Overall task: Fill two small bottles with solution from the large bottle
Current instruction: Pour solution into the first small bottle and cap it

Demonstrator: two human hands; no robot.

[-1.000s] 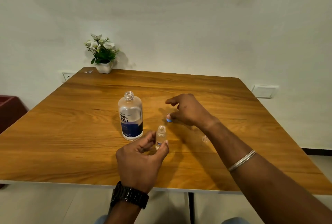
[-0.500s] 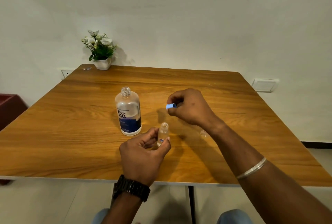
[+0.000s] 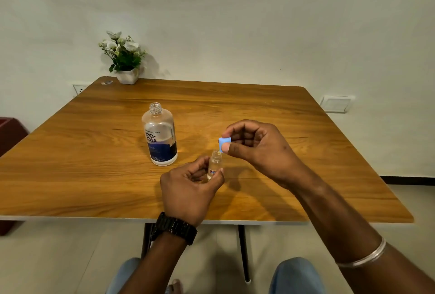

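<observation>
The large clear bottle (image 3: 160,134) with a blue label stands uncapped near the middle of the wooden table (image 3: 94,152). Just right of it my left hand (image 3: 188,190) pinches a small clear bottle (image 3: 215,166), upright and open at the top, with clear liquid in it. My right hand (image 3: 256,150) holds a small blue cap (image 3: 224,142) between thumb and forefinger, just above and right of the small bottle's mouth. A second small bottle is not visible; my right forearm covers the spot where something clear lay earlier.
A white pot of flowers (image 3: 123,60) stands at the table's far left corner, with a small scrap (image 3: 107,82) beside it. A dark red object (image 3: 9,133) sits left of the table. My knees show below the near edge.
My right hand picked the blue cap up off the table and brought it back to just above the small bottle. My left hand kept hold of that bottle.
</observation>
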